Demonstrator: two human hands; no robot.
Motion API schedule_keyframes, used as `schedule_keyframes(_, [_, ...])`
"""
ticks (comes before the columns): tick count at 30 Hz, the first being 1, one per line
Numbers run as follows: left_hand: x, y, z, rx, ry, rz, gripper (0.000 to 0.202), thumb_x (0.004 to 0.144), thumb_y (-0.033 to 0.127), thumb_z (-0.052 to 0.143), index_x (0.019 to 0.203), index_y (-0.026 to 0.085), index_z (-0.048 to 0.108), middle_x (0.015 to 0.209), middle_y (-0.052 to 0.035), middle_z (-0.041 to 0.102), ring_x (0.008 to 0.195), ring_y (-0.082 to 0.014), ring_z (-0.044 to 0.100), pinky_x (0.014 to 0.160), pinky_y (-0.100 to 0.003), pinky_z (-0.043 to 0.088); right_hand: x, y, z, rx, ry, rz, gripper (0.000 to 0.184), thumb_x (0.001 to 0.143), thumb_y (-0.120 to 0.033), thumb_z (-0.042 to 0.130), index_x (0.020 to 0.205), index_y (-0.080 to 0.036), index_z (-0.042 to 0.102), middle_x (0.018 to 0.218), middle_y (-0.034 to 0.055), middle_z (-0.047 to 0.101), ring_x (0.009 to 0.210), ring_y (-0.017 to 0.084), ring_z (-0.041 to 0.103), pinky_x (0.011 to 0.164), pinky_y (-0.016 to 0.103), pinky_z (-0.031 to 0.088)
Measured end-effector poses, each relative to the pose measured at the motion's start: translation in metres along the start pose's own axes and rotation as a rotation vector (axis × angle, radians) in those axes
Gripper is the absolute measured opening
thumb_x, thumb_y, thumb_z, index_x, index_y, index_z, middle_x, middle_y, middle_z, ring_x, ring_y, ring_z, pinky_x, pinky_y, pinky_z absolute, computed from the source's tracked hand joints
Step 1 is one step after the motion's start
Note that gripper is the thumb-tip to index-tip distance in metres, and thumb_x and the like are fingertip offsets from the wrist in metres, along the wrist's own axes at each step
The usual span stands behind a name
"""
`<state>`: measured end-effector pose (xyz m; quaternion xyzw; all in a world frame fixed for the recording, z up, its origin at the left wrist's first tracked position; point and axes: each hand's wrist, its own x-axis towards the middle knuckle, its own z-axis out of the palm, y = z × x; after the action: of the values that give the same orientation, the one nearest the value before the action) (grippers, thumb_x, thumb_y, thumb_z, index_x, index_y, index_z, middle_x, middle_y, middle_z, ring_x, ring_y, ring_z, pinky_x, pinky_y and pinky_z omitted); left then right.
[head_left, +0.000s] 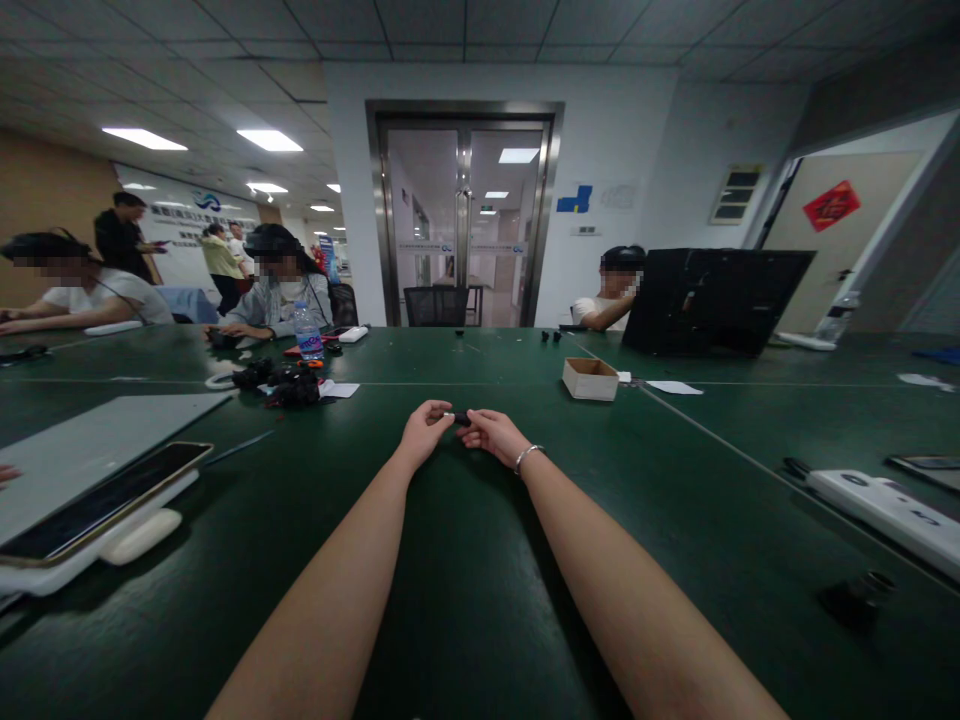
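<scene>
My left hand [424,432] and my right hand [496,436] meet above the green table [480,560], arms stretched forward. Between their fingertips is a small dark cylindrical piece [460,418] with a pale end toward the left. My right thumb and fingers pinch its dark part. The left fingertips are closed at the pale end. The piece is too small to tell its exact kind, and the fingers cover part of it. A metal bracelet [528,458] circles my right wrist.
An open small box [591,380] stands beyond my right hand. Dark tangled parts [289,382] and a water bottle [307,332] sit ahead left. Left lies a phone [105,495]; right are a white power strip [889,510] and a black fitting [859,600]. A monitor [709,300] stands behind. People sit opposite.
</scene>
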<state>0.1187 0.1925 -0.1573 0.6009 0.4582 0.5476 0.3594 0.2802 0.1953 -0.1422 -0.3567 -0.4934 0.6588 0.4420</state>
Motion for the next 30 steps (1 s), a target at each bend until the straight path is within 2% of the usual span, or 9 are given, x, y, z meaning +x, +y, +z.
schedule_keyframes(4, [-0.0008, 0.0026, 0.0002, -0.006, 0.008, 0.026, 0.034, 0.065, 0.033, 0.067, 0.095, 0.016, 0.061, 0.088, -0.0075, 0.062, 0.074, -0.0153, 0.056, 0.064, -0.026, 0.044, -0.0001, -0.0001, 0.0002, 0.001, -0.001, 0.000, 0.012, 0.090, -0.019, 0.048, 0.083, -0.010, 0.053, 0.067, 0.0114, 0.066, 0.049, 0.011, 0.060, 0.051, 0.021, 0.052])
schedule_keyframes(9, [-0.0026, 0.0076, 0.0016, -0.023, -0.022, -0.031, 0.035, 0.066, 0.039, 0.064, 0.091, 0.015, 0.061, 0.081, -0.0056, 0.062, 0.067, -0.0138, 0.055, 0.058, -0.024, 0.041, -0.0002, -0.0006, 0.0008, -0.005, 0.007, 0.012, 0.012, 0.090, -0.020, 0.048, 0.083, -0.011, 0.053, 0.067, 0.0112, 0.066, 0.050, 0.011, 0.061, 0.051, 0.021, 0.052])
schedule_keyframes(15, [-0.0022, 0.0084, 0.0023, -0.031, -0.025, -0.065, 0.031, 0.066, 0.034, 0.062, 0.090, 0.015, 0.060, 0.077, -0.0038, 0.060, 0.065, -0.0127, 0.054, 0.054, -0.022, 0.040, 0.0032, 0.0021, -0.0023, -0.009, 0.002, 0.008, 0.012, 0.087, -0.022, 0.053, 0.085, -0.010, 0.054, 0.069, 0.0116, 0.066, 0.052, 0.011, 0.061, 0.052, 0.021, 0.052])
schedule_keyframes(20, [-0.0026, 0.0091, 0.0027, -0.001, -0.019, -0.116, 0.031, 0.070, 0.043, 0.058, 0.081, 0.014, 0.059, 0.073, -0.0040, 0.059, 0.063, -0.0128, 0.054, 0.053, -0.022, 0.040, 0.0038, 0.0030, -0.0029, -0.003, 0.004, 0.009, 0.012, 0.087, -0.022, 0.053, 0.085, -0.010, 0.053, 0.069, 0.0113, 0.065, 0.052, 0.011, 0.061, 0.051, 0.022, 0.052])
schedule_keyframes(24, [-0.0022, 0.0069, 0.0031, -0.014, -0.030, -0.084, 0.030, 0.068, 0.038, 0.061, 0.088, 0.016, 0.058, 0.078, -0.0030, 0.060, 0.064, -0.0123, 0.055, 0.054, -0.022, 0.040, 0.0023, 0.0026, -0.0024, 0.000, -0.005, -0.006, 0.011, 0.086, -0.022, 0.055, 0.084, -0.011, 0.053, 0.069, 0.0105, 0.065, 0.052, 0.011, 0.061, 0.051, 0.022, 0.052])
schedule_keyframes(30, [-0.0024, 0.0081, 0.0036, -0.042, -0.026, -0.086, 0.031, 0.069, 0.041, 0.062, 0.083, 0.014, 0.057, 0.066, -0.0019, 0.058, 0.059, -0.0113, 0.053, 0.053, -0.022, 0.039, 0.0011, 0.0017, -0.0025, 0.004, -0.015, -0.003, 0.013, 0.083, -0.023, 0.059, 0.085, -0.012, 0.053, 0.069, 0.0089, 0.065, 0.053, 0.012, 0.061, 0.051, 0.023, 0.052])
